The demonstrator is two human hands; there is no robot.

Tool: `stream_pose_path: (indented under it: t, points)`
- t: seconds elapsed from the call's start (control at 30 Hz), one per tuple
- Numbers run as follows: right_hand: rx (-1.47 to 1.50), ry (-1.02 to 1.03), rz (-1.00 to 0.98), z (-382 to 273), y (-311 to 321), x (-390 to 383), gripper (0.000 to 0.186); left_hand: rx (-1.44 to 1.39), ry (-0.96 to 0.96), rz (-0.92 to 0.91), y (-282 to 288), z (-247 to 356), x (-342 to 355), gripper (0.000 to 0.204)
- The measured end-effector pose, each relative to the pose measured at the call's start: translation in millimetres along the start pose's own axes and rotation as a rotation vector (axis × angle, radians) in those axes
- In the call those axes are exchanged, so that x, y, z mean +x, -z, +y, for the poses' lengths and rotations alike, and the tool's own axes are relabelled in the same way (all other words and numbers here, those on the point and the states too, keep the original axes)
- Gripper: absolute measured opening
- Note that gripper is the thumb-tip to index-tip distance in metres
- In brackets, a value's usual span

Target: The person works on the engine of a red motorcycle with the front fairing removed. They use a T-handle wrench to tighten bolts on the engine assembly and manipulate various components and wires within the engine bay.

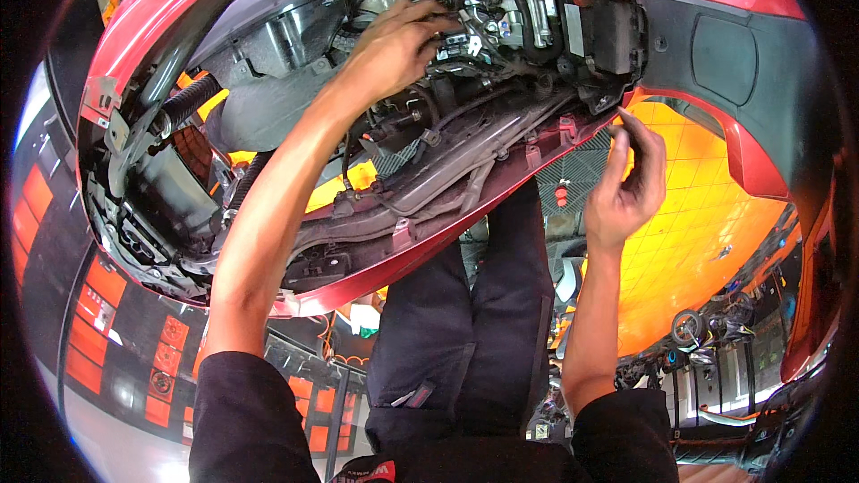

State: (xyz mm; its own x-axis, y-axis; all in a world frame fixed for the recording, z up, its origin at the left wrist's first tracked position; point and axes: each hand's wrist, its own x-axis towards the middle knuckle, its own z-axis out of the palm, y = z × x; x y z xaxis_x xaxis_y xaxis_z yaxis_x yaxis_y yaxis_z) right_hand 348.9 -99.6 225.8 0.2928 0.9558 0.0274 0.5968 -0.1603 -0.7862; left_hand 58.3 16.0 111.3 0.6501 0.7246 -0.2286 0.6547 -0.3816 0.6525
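Reaching deep into the red scooter body (698, 0), left hand (394, 49) had fingers curled on the wiring/connector cluster (483, 27) near its top edge, right hand (626, 183) pinched w/ fingertips at lower panel edge (573, 130); best worked slow, steadying the panel.

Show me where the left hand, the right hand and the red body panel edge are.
left hand (394, 45), head view, on the back of the hand
right hand (626, 183), head view, on the palm side
red body panel (429, 246), head view, on its lower rim

An orange tiled floor (689, 215) carries the red scooter body (447, 241).
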Motion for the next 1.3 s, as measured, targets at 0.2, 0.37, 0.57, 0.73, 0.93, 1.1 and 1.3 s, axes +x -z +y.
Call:
stream_pose_path:
  t: [0.2, 0.37, 0.57, 0.73, 0.93, 1.1, 1.3]
  points:
    - [-0.101, 0.063, -0.496, -13.6, -55.1, 51.0, 0.015, 0.006, 0.251, 0.101, 11.0, -15.5, -52.0, 0.038]
    - [-0.490, 0.011, -0.738, 26.8, -117.5, 65.1, 0.028, -0.062, 0.318, 0.252, -9.8, -6.9, -42.6, 0.040]
    - [-0.547, -0.073, -0.758, 59.4, -149.9, 60.2, 0.029, -0.019, 0.342, 0.372, -28.0, 7.0, -21.2, 0.043]
    - [-0.491, -0.179, -0.727, 64.4, -150.6, 55.4, 0.028, 0.006, 0.234, 0.401, -34.2, 5.0, -3.6, 0.040]
    - [-0.518, -0.182, -0.635, 53.1, -150.6, 52.3, 0.023, -0.029, 0.258, 0.422, -42.2, -1.1, 13.2, 0.038]
    - [-0.619, -0.187, -0.660, 34.0, -151.9, 55.1, 0.022, 0.022, 0.230, 0.440, -48.3, -5.4, 16.2, 0.037]
    - [-0.630, -0.189, -0.583, 50.1, -151.5, 49.6, 0.017, 0.054, 0.117, 0.415, -43.3, -11.6, 20.5, 0.035]
